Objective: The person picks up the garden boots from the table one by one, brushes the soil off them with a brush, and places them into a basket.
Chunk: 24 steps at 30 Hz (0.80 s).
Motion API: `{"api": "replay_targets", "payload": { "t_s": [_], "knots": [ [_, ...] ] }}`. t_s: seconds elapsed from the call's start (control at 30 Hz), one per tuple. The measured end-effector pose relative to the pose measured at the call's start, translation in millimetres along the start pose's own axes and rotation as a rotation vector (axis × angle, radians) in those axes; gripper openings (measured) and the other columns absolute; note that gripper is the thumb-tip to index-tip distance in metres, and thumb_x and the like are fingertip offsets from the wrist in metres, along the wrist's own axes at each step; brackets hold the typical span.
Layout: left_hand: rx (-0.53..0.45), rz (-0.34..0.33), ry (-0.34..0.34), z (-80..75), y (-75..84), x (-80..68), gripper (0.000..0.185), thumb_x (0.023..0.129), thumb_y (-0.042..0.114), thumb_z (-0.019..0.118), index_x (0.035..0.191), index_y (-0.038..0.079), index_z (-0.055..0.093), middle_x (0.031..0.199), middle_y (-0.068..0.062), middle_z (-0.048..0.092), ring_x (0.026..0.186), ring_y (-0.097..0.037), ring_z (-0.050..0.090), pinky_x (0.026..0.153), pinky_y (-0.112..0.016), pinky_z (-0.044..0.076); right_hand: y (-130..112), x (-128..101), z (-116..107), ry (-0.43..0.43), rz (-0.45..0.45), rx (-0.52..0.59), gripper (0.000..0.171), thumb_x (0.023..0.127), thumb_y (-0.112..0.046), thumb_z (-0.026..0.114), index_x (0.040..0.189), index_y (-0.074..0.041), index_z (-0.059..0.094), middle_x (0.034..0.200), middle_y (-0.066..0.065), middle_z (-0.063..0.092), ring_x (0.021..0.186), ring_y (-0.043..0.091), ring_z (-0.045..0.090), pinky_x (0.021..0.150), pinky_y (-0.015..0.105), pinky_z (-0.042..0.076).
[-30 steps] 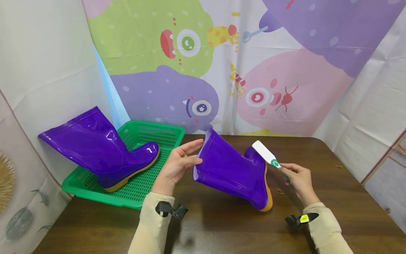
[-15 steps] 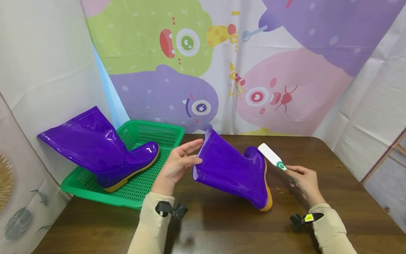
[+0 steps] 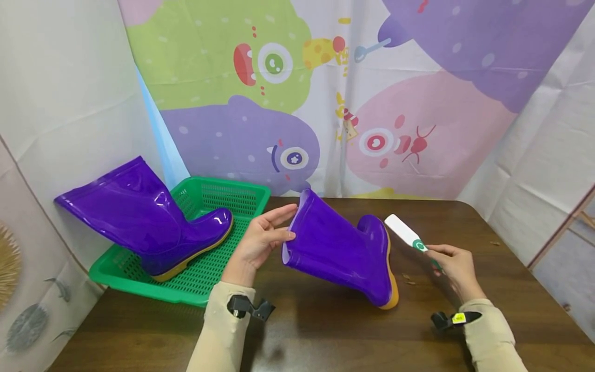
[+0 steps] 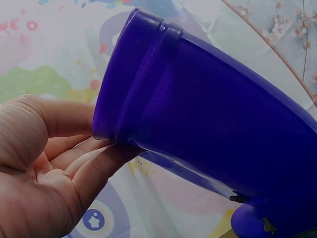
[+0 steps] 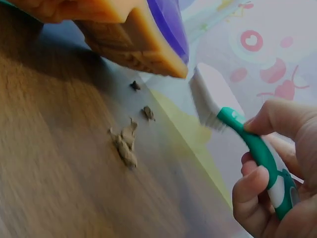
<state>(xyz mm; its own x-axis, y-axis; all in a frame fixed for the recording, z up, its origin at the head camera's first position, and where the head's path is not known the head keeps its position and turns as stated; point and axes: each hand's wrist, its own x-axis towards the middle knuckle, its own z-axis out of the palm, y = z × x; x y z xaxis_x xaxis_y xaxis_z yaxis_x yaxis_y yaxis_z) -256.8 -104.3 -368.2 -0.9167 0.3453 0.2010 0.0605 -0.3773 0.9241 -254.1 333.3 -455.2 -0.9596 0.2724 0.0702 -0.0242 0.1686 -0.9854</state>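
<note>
A purple rain boot (image 3: pixel 339 248) with a yellow-orange sole (image 5: pixel 129 44) tilts over the table, its opening towards the left. My left hand (image 3: pixel 260 237) pinches the rim of the shaft between thumb and fingers; in the left wrist view the thumb and fingers lie on either side of the rim (image 4: pixel 104 111). Dark bits (image 4: pixel 240 198) show on the boot near the foot. My right hand (image 3: pixel 453 268) grips the green-and-white handle (image 5: pixel 262 153) of a scrubbing brush (image 3: pixel 402 230). Its pale bristles (image 5: pixel 203 106) face the sole, a small gap away.
Behind my left arm, a green plastic basket (image 3: pixel 104 271) bears a second purple boot (image 3: pixel 135 217), glossy, its shaft leaning past the rim. Dry brown crumbs (image 5: pixel 126 144) lie on the wooden table (image 3: pixel 334 341) below the sole. A printed cloth (image 3: pixel 274 139) hangs along the back.
My right hand and the brush have shifted to the right, from overlapping the boot's toe to just apart from the sole. The boot and my left hand have stayed nearly still.
</note>
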Motion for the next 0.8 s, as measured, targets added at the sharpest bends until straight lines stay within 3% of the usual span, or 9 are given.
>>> {"api": "replay_targets", "payload": {
  "t_s": [0.33, 0.5, 0.8],
  "knots": [
    [0.01, 0.0, -0.001, 0.8, 1.9, 0.4, 0.065, 0.081, -0.019, 0.058, 0.144, -0.01, 0.044, 0.148, -0.024, 0.044, 0.095, -0.019, 0.072, 0.076, -0.03, 0.059, -3, 0, -2, 0.014, -0.003, -0.04, 0.027, 0.088, -0.002, 0.071, 0.075, -0.026, 0.077, 0.07, -0.003, 0.066, 0.05, 0.009, 0.052, 0.042, 0.022, 0.047],
    [0.008, -0.005, 0.008, 0.8, 1.8, 0.2, 0.065, 0.081, -0.019, 0.059, 0.144, -0.01, 0.043, 0.148, -0.024, 0.044, 0.094, -0.019, 0.072, 0.076, -0.03, 0.059, -7, -1, -2, 0.001, -0.006, -0.006, 0.031, 0.089, -0.002, 0.069, 0.074, -0.029, 0.077, 0.066, -0.003, 0.064, 0.05, 0.007, 0.052, 0.042, 0.021, 0.047],
    [0.026, -0.026, 0.054, -0.7, -2.6, 0.8, 0.065, 0.081, -0.018, 0.06, 0.143, -0.008, 0.046, 0.147, -0.023, 0.047, 0.087, -0.016, 0.071, 0.073, -0.028, 0.059, -17, -3, -3, -0.027, -0.012, 0.052, 0.025, 0.09, -0.002, 0.07, 0.081, -0.022, 0.08, 0.064, -0.003, 0.063, 0.048, 0.007, 0.051, 0.043, 0.02, 0.048]
  ]
}}
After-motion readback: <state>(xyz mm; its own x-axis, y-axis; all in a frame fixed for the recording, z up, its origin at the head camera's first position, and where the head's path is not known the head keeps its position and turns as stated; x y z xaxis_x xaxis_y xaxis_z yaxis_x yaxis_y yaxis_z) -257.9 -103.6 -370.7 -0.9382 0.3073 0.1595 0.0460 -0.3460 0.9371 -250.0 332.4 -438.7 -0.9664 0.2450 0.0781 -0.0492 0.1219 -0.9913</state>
